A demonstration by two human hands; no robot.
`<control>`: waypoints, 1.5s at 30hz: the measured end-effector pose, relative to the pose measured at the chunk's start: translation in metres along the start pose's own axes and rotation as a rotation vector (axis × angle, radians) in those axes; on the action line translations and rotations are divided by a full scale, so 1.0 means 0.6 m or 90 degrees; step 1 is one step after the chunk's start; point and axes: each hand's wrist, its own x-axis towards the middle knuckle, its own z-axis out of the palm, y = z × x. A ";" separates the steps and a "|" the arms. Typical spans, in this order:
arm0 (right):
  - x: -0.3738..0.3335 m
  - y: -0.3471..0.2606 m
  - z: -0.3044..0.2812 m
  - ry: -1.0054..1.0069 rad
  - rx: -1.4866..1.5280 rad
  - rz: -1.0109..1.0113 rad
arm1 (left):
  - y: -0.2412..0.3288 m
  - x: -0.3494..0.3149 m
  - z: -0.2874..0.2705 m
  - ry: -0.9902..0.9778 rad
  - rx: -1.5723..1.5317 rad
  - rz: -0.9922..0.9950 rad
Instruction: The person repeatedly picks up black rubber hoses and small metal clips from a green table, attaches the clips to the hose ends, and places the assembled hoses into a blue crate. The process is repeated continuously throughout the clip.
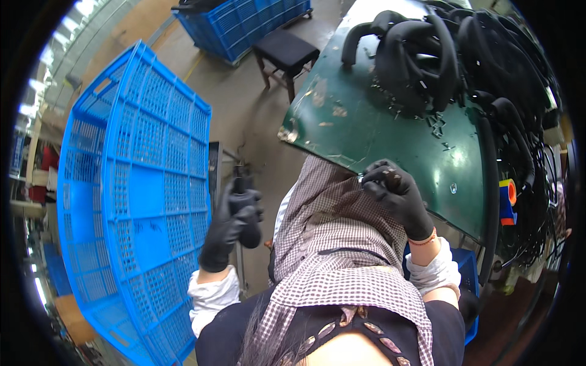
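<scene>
My left hand (235,213), in a black glove, is closed around a black tool (243,182) beside the blue crate. Two narrow prongs rise above the fingers and a rounded end shows below; its exact kind is unclear. At the near edge of the green table (342,137), my right hand (394,189), also gloved in black, is curled with fingertips pinched on a small shiny metal piece (361,178). Several small metal clips (437,126) lie scattered on the tabletop, and a lone one (453,188) sits to the right of my right hand.
Black foam tubes (415,55) are heaped at the table's far right. A large blue crate (137,189) stands on its side at left. Behind are a dark stool (287,49) and a blue wheeled bin (244,27). Orange and blue rolls (508,201) sit beyond the table's right edge.
</scene>
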 end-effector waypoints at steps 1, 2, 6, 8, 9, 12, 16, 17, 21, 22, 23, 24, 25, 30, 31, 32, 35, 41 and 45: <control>0.003 0.004 0.022 -0.039 -0.002 -0.010 | -0.021 -0.002 0.005 0.001 0.013 0.024; 0.008 0.004 0.046 -0.074 -0.005 -0.018 | -0.042 -0.003 0.013 -0.002 0.025 0.046; 0.020 0.033 0.110 -0.170 0.077 -0.038 | -0.092 -0.001 0.020 -0.091 0.063 0.143; 0.025 0.043 0.135 -0.190 0.109 -0.078 | -0.099 0.010 0.016 -0.150 0.107 0.211; 0.027 0.043 0.141 -0.194 0.096 -0.096 | -0.103 0.009 0.012 -0.203 0.010 0.130; 0.037 0.045 0.148 -0.209 -0.014 -0.191 | -0.099 0.015 0.026 -0.218 -0.006 0.078; 0.040 0.076 0.146 -0.266 -0.114 -0.206 | -0.080 0.017 0.029 -0.231 0.098 0.057; 0.031 0.085 0.153 -0.253 -0.119 -0.219 | -0.087 0.013 0.029 -0.189 0.131 0.091; 0.009 0.081 0.153 -0.159 -0.140 -0.107 | -0.122 0.001 0.048 -0.040 0.072 0.039; 0.007 0.072 0.147 -0.147 -0.152 -0.030 | -0.117 0.003 0.060 -0.026 0.116 0.091; 0.007 0.059 0.146 -0.138 -0.155 0.046 | -0.126 0.004 0.067 -0.010 0.136 0.184; 0.006 0.039 0.142 -0.129 -0.179 0.093 | -0.122 0.000 0.084 0.003 0.193 0.205; 0.006 0.048 0.139 -0.146 -0.252 0.114 | -0.119 -0.002 0.097 0.018 0.248 0.227; 0.004 0.057 0.141 -0.156 -0.266 0.226 | -0.169 0.012 0.101 -0.005 0.361 0.340; 0.004 0.057 0.138 -0.162 -0.296 0.224 | -0.174 0.013 0.103 0.002 0.345 0.334; 0.002 0.058 0.136 -0.169 -0.325 0.223 | -0.178 0.013 0.105 0.006 0.330 0.327; -0.002 0.062 0.129 -0.164 -0.359 0.200 | -0.173 0.013 0.118 0.015 0.384 0.375; 0.002 0.086 0.124 -0.185 -0.368 0.150 | -0.179 0.008 0.099 -0.008 0.415 0.410; 0.013 0.052 0.093 -0.148 -0.282 0.144 | -0.134 -0.003 0.112 -0.004 0.437 0.304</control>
